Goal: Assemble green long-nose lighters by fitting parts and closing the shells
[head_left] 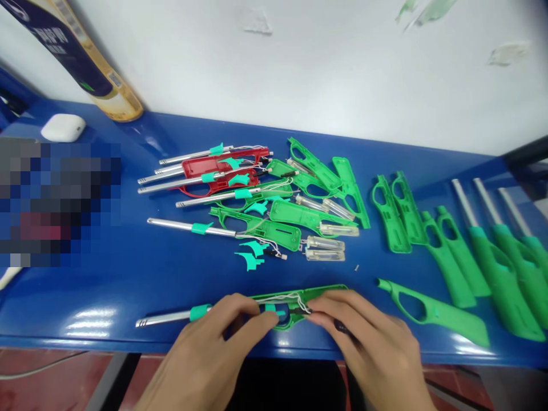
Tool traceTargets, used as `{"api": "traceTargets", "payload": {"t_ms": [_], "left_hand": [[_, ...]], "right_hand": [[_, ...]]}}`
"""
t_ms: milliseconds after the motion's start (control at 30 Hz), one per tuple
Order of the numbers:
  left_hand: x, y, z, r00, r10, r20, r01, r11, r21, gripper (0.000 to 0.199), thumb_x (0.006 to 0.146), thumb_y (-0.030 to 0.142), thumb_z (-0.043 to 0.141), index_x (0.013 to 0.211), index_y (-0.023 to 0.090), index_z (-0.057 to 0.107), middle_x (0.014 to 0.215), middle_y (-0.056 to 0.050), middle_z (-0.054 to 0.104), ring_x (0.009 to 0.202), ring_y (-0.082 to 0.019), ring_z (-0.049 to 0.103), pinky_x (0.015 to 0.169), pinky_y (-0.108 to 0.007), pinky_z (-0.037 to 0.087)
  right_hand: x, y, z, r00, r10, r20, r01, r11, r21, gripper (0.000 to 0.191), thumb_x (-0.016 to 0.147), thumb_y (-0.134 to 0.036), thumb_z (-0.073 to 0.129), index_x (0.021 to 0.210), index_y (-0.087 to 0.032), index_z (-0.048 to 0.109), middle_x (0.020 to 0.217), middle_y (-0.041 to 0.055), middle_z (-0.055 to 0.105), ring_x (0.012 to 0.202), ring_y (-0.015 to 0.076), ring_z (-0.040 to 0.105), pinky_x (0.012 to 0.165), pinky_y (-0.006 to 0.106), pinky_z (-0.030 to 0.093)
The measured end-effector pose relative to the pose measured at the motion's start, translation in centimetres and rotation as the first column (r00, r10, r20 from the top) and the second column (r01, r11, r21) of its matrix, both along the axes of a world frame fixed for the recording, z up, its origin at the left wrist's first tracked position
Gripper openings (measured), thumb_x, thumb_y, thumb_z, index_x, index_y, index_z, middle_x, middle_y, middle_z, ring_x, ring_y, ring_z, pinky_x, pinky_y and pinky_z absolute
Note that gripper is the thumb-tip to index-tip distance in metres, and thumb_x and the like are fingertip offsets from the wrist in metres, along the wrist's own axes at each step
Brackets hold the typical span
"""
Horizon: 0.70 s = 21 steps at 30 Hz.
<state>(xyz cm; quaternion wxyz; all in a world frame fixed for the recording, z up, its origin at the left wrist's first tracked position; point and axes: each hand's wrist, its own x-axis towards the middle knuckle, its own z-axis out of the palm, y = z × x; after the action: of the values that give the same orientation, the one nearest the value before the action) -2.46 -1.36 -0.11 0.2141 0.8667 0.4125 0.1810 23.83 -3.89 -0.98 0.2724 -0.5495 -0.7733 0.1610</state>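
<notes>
The left hand [209, 348] is at the near edge of the blue table [107, 291], partly curled, with a gap between thumb and index finger; its thumb tip is at a teal piece [270, 309], and whether it grips anything cannot be told. The right hand [372, 337] has its thumb and fingertips drawn together on a black part [297, 311]; a second dark item [341, 327] shows beneath its fingers, too covered to identify. The open green shell half [314, 293] lies between and under both hands, inner side up, with white wires [293, 296] inside it. A metal tube [165, 318] bearing a teal collar [199, 312] extends leftward from it, past the left hand. Right of the right hand, a single green shell half [454, 321] lies outer side up. At the right end, three green-handled units [511, 305] lie side by side, metal tubes pointing away. Left of these lie four more green shell halves [454, 277], two of them inner side up. Beyond the hands, a small screw [357, 268] lies right of clear tanks [325, 255] and loose teal triggers [249, 261]. Behind these, a pile combines green shells, tubes and red shell halves [201, 166]. At the far left, a white case [63, 127] lies near a cylindrical container [115, 97] beside the white wall [299, 68].
</notes>
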Motion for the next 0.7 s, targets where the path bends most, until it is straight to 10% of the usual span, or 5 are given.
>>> {"api": "traceTargets", "payload": {"t_ms": [200, 700], "left_hand": [[-0.6, 0.1, -0.2, 0.991, -0.036, -0.129, 0.059, 0.982, 0.182, 0.033, 0.116, 0.025, 0.037, 0.14, 0.025, 0.06, 0.113, -0.004, 0.072, 0.089, -0.015, 0.077, 0.064, -0.025, 0.062], [-0.3, -0.4, -0.9, 0.978, 0.015, -0.21, 0.044, 0.96, 0.275, 0.057, 0.093, -0.005, 0.05, 0.142, 0.02, 0.064, 0.109, -0.007, 0.07, 0.09, -0.021, 0.06, 0.065, -0.03, 0.054]], "right_hand": [[0.1, 0.1, 0.0, 1.0, 0.0, -0.003, 0.0, 1.0, 0.0, 0.011, 0.11, -0.028, 0.062, 0.115, -0.028, 0.072, 0.106, -0.0029, 0.079, 0.089, 0.0082, 0.079, 0.074, 0.017, 0.058], [-0.6, 0.3, 0.6, 1.0, -0.027, -0.013, 0.028, 0.999, 0.045, 0.018, 0.111, -0.028, 0.058, 0.107, -0.025, 0.075, 0.097, -0.0019, 0.078, 0.079, 0.009, 0.078, 0.066, 0.02, 0.058]]}}
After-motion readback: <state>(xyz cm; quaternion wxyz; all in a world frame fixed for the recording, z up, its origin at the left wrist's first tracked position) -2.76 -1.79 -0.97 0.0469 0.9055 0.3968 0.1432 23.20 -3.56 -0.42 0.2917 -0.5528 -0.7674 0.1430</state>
